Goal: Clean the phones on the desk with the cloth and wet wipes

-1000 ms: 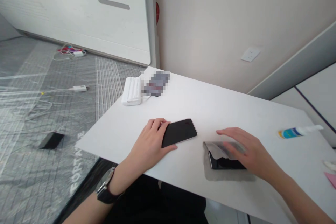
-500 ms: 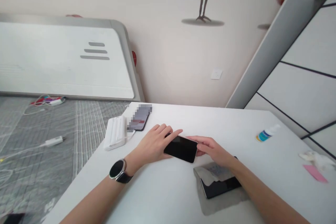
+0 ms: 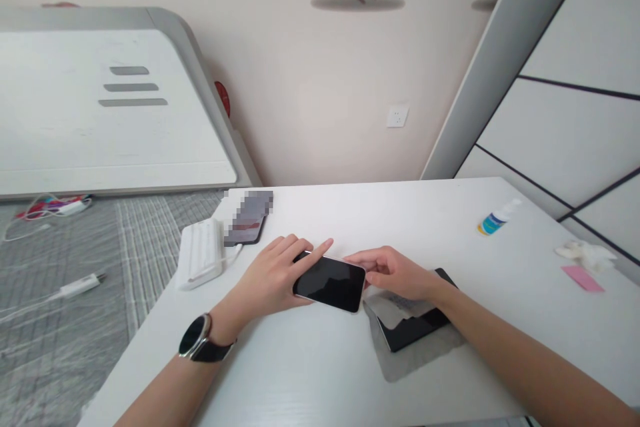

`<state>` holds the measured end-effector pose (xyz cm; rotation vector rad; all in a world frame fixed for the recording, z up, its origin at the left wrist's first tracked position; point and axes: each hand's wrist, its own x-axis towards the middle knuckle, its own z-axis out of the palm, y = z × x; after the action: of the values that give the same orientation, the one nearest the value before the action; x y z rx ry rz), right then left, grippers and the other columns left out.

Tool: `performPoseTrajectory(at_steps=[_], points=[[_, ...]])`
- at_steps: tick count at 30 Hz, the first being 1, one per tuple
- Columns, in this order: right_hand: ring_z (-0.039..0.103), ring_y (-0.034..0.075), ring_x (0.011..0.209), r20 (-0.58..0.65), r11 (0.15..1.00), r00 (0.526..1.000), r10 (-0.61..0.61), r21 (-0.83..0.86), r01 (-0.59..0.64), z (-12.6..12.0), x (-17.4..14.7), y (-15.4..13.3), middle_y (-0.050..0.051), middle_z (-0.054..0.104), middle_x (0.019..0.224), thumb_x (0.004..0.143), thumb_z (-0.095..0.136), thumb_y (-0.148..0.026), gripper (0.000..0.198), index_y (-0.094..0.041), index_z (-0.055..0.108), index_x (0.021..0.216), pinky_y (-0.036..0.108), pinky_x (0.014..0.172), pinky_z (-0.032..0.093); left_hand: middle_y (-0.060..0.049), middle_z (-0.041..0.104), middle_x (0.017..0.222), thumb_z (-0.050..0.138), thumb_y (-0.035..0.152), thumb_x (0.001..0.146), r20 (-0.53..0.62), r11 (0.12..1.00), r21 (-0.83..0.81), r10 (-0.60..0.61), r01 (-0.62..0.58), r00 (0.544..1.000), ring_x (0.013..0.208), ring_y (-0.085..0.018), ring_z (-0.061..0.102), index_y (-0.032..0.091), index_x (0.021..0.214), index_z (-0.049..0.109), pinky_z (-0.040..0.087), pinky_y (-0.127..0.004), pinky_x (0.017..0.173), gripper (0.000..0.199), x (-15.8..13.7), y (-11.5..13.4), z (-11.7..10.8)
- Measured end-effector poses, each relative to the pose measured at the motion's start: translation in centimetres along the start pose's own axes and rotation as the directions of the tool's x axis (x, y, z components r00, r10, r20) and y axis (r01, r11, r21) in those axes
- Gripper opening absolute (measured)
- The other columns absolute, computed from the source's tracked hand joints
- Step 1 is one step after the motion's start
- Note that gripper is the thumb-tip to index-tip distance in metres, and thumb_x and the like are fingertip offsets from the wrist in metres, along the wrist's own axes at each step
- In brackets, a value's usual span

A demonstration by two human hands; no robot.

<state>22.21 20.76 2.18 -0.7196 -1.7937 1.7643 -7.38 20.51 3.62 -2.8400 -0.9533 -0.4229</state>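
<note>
A smartphone (image 3: 330,281) with a dark screen is held face up just over the white table (image 3: 300,373). My left hand (image 3: 280,275) grips its left end, thumb below and fingers across the upper edge, with the index finger stretched out. At the phone's right end, my right hand (image 3: 395,272) has it pinched by the edge, its fingertips partly hidden behind the phone. Under my right wrist lies a dark tablet-like device (image 3: 413,332), partly covered by a grey cloth (image 3: 397,363). A smartwatch (image 3: 196,337) is on my left wrist.
A white power bank (image 3: 201,253) with a short cable lies by another phone (image 3: 255,223), back left. Toward the right are a spray bottle (image 3: 495,220), crumpled tissue (image 3: 585,253) and a pink slip (image 3: 583,278). Left of the table, a charger (image 3: 80,287) rests on grey bedding (image 3: 150,233).
The view has tilted down and shifted right. Both hands still hold the phone, and the right thumb has slid off its screen corner to the edge.
</note>
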Motion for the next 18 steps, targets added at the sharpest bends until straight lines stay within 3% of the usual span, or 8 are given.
performPoseTrajectory(at_steps=[9,18], points=[[0.073,0.025,0.112,-0.058,1.000,0.998,-0.005,0.008,0.006,0.9,0.2,-0.4,0.008,0.076,0.128,0.078,0.058,-0.009,0.055,-0.019,0.073,0.130,0.037,0.093,0.055,-0.010,0.067,0.109,0.071,0.049,0.093,-0.110,0.997,0.027,0.072,-0.069,0.991,0.091,-0.026,0.059,0.019,0.155,0.043,0.048,-0.040,0.080,0.075,-0.3,0.4,-0.5],[0.074,0.022,0.099,-0.068,0.986,0.997,-0.026,0.162,0.036,2.0,-0.1,-0.2,0.007,0.079,0.116,0.081,0.057,-0.012,0.045,-0.021,0.076,0.121,0.035,0.084,0.059,-0.010,0.067,0.109,0.074,0.051,0.091,-0.184,0.997,0.006,0.075,-0.075,0.980,0.092,-0.026,0.061,0.024,0.157,0.040,0.049,-0.040,0.081,0.079,-0.8,0.6,-0.8]])
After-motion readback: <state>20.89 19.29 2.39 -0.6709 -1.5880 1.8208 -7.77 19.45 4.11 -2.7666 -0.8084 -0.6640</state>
